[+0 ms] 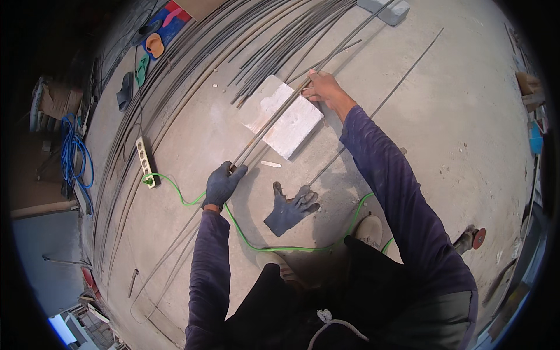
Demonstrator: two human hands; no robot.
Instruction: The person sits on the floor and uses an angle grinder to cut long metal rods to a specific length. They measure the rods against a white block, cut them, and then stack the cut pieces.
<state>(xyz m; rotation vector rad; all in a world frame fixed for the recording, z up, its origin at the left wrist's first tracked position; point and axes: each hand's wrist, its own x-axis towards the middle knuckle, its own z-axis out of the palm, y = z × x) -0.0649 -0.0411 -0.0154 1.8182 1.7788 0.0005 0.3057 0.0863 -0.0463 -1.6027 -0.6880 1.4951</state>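
A few long thin steel rods [269, 125] run slantwise from lower left to upper right, passing over a white block [297, 123] on the concrete floor. My left hand [224, 185], in a dark work glove, is closed around the rods below the block's left side. My right hand [328, 92] is bare and grips them with its fingers above the block's far right corner. An empty dark glove [290, 209] lies on the floor between my arms, near my shoes. A small pale stick [271, 164] lies beside the block.
Bundles of steel rods [291, 46] lie at the far side and left. A second pale block [392, 11] supports the rods' far end. A green cable [286, 249] loops before my shoes from a power strip [146, 163]. An angle grinder [471, 239] lies right; sandals [125, 91] far left.
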